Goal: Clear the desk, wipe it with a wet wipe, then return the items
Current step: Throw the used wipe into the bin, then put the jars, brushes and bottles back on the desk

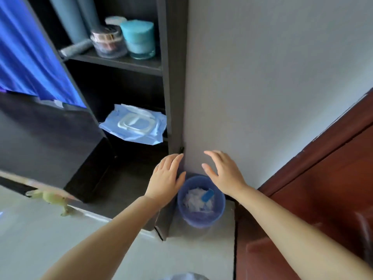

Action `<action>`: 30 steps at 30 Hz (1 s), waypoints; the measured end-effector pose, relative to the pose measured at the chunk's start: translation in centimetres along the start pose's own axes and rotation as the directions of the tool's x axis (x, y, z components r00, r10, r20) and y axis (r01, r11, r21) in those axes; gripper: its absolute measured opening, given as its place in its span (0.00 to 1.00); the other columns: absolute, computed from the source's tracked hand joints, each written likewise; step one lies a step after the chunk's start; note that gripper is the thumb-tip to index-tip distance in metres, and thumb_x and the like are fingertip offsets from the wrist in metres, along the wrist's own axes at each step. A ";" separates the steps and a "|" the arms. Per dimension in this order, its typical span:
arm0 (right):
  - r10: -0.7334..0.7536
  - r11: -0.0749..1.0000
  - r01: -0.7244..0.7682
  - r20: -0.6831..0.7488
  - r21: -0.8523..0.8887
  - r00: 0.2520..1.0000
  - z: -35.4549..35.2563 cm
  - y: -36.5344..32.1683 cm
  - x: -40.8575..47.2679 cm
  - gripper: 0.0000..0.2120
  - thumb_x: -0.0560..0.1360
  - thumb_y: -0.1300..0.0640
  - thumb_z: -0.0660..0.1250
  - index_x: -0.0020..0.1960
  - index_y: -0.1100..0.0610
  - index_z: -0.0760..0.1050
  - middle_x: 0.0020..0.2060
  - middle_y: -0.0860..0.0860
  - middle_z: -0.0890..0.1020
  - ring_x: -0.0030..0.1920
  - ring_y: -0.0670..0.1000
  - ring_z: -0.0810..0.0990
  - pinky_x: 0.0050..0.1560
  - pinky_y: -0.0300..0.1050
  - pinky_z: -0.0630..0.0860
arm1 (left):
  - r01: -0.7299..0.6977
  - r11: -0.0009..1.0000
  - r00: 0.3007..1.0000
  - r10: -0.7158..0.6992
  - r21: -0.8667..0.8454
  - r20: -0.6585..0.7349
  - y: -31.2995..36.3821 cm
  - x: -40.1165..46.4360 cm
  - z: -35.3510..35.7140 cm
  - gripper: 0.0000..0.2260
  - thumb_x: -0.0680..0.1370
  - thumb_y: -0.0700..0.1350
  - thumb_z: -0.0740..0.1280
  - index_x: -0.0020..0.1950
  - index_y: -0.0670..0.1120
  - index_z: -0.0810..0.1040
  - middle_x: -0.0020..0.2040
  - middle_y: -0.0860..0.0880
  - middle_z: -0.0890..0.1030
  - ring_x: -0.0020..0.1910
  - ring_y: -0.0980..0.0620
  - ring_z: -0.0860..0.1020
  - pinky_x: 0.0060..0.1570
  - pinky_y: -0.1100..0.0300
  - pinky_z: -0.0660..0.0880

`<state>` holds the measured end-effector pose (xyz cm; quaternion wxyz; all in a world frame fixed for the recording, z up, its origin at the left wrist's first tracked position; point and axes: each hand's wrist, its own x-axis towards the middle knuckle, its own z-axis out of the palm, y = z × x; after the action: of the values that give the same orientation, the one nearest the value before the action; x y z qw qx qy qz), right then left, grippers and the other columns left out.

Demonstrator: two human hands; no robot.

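A blue pack of wet wipes (134, 124) with a white flip lid lies on a lower shelf of the dark shelving unit (173, 81). Below it, on the floor by the wall, stands a small blue waste bin (219, 213) holding crumpled white wipes and a blue scrap. My left hand (166, 176) hovers open just left of the bin's rim, fingers spread, holding nothing. My right hand (224, 172) is open above the bin's right side, also holding nothing.
An upper shelf carries a teal jar (139, 38), a clear jar (108, 42) and tall grey-blue bottles (68, 19). A dark desk panel (40, 142) with blue cloth (26, 57) is at left. A reddish-brown wooden door (323, 178) stands at right, a grey wall (262, 77) behind.
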<state>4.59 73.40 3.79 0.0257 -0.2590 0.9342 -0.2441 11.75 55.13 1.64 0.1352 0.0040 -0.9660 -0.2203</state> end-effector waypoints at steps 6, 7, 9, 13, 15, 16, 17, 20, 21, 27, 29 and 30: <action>-0.166 0.984 0.160 -0.068 -0.081 0.984 -1.8 -8.3 1.6 0.31 0.73 0.38 0.47 0.68 0.54 0.68 0.64 0.51 0.74 0.64 0.53 0.72 0.64 0.48 0.68 | 0.026 0.994 0.992 -0.013 0.103 -0.126 -5.6 -2.1 -9.5 0.25 0.77 0.54 0.54 0.69 0.43 0.67 0.65 0.45 0.73 0.65 0.45 0.70 0.63 0.52 0.67; -0.175 0.982 0.169 -0.080 -0.080 0.981 -1.8 -10.0 1.9 0.31 0.73 0.38 0.47 0.68 0.54 0.67 0.64 0.51 0.73 0.64 0.52 0.71 0.64 0.48 0.68 | 0.033 0.994 0.989 -0.017 0.105 -0.144 -6.7 -2.3 -11.0 0.23 0.77 0.53 0.57 0.70 0.43 0.66 0.66 0.45 0.72 0.66 0.45 0.70 0.64 0.52 0.66; -0.179 0.983 0.172 -0.117 -0.065 0.977 -1.6 -13.5 2.4 0.30 0.73 0.38 0.48 0.67 0.54 0.68 0.64 0.51 0.73 0.64 0.52 0.72 0.64 0.48 0.69 | 0.025 0.994 0.986 -0.008 0.104 -0.167 -8.7 -2.5 -14.2 0.21 0.78 0.48 0.62 0.70 0.44 0.66 0.67 0.45 0.72 0.67 0.46 0.69 0.65 0.53 0.65; -0.139 0.990 0.142 -0.212 -0.001 0.967 -1.0 -20.2 3.4 0.23 0.76 0.44 0.55 0.66 0.54 0.68 0.63 0.50 0.74 0.62 0.52 0.73 0.61 0.44 0.70 | -0.043 0.993 0.980 0.063 0.109 -0.187 -12.2 -2.5 -20.0 0.21 0.77 0.47 0.64 0.69 0.44 0.67 0.67 0.47 0.72 0.66 0.47 0.69 0.64 0.54 0.65; -0.127 0.991 0.133 -0.259 0.006 0.958 -1.0 -22.8 3.9 0.21 0.78 0.45 0.56 0.67 0.53 0.67 0.63 0.49 0.73 0.62 0.51 0.72 0.61 0.43 0.70 | -0.084 0.989 0.974 0.106 0.118 -0.198 -13.7 -2.1 -22.1 0.21 0.77 0.48 0.63 0.69 0.44 0.67 0.66 0.47 0.72 0.65 0.47 0.70 0.64 0.54 0.65; -0.112 0.992 0.122 -0.282 0.018 0.953 -1.0 -23.8 4.1 0.21 0.78 0.46 0.57 0.68 0.53 0.67 0.64 0.49 0.73 0.63 0.50 0.72 0.62 0.42 0.69 | -0.100 0.988 0.973 0.122 0.117 -0.197 -14.2 -1.8 -23.0 0.21 0.77 0.48 0.63 0.69 0.44 0.67 0.66 0.47 0.72 0.65 0.48 0.70 0.64 0.55 0.65; -0.096 0.993 0.110 -0.304 0.030 0.948 -1.2 -24.7 4.2 0.20 0.78 0.46 0.57 0.68 0.53 0.67 0.64 0.49 0.73 0.63 0.50 0.72 0.62 0.42 0.69 | -0.117 0.987 0.972 0.136 0.112 -0.191 -14.6 -1.4 -23.7 0.22 0.77 0.48 0.63 0.70 0.44 0.66 0.67 0.47 0.71 0.66 0.48 0.69 0.64 0.55 0.64; -0.063 0.995 0.087 -0.357 0.053 0.932 -2.0 -26.2 4.8 0.20 0.78 0.48 0.58 0.68 0.53 0.67 0.65 0.49 0.72 0.65 0.50 0.71 0.64 0.45 0.71 | -0.174 0.981 0.966 0.187 0.087 -0.180 -14.9 0.5 -25.1 0.22 0.78 0.47 0.62 0.71 0.45 0.64 0.68 0.48 0.70 0.67 0.49 0.67 0.65 0.57 0.63; -0.052 0.995 0.081 -0.372 0.063 0.927 -2.4 -26.3 5.1 0.20 0.78 0.49 0.58 0.68 0.53 0.67 0.65 0.50 0.72 0.65 0.50 0.71 0.63 0.45 0.72 | -0.187 0.979 0.963 0.198 0.078 -0.183 -14.7 1.4 -25.4 0.22 0.78 0.48 0.62 0.71 0.46 0.64 0.68 0.49 0.69 0.68 0.49 0.66 0.66 0.57 0.62; 0.010 0.996 0.035 -0.521 0.078 0.853 -6.1 -26.3 9.6 0.18 0.77 0.57 0.62 0.66 0.58 0.68 0.66 0.53 0.70 0.65 0.51 0.71 0.63 0.39 0.67 | -0.258 0.957 0.940 0.280 0.129 -0.194 -11.7 9.4 -27.3 0.23 0.79 0.50 0.59 0.72 0.47 0.60 0.71 0.48 0.64 0.70 0.49 0.63 0.68 0.55 0.59; 0.010 0.997 0.030 -0.541 0.065 0.841 -7.1 -26.4 12.1 0.19 0.76 0.59 0.63 0.67 0.59 0.67 0.68 0.55 0.68 0.67 0.53 0.69 0.62 0.35 0.63 | -0.251 0.955 0.943 0.278 0.161 -0.180 -11.0 12.2 -27.7 0.24 0.78 0.52 0.60 0.72 0.47 0.59 0.71 0.48 0.64 0.69 0.48 0.63 0.67 0.55 0.59; 0.012 0.998 0.028 -0.552 0.065 0.833 -7.3 -26.5 13.3 0.20 0.76 0.60 0.64 0.67 0.60 0.66 0.69 0.56 0.65 0.68 0.54 0.68 0.63 0.35 0.63 | -0.239 0.956 0.948 0.267 0.168 -0.171 -10.8 13.5 -27.7 0.25 0.78 0.53 0.60 0.72 0.47 0.59 0.71 0.48 0.65 0.69 0.47 0.63 0.67 0.55 0.59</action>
<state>4.32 50.31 23.70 -0.2369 -0.1805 0.8916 -0.3411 5.51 32.72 24.55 0.2543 -0.0892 -0.9543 -0.1290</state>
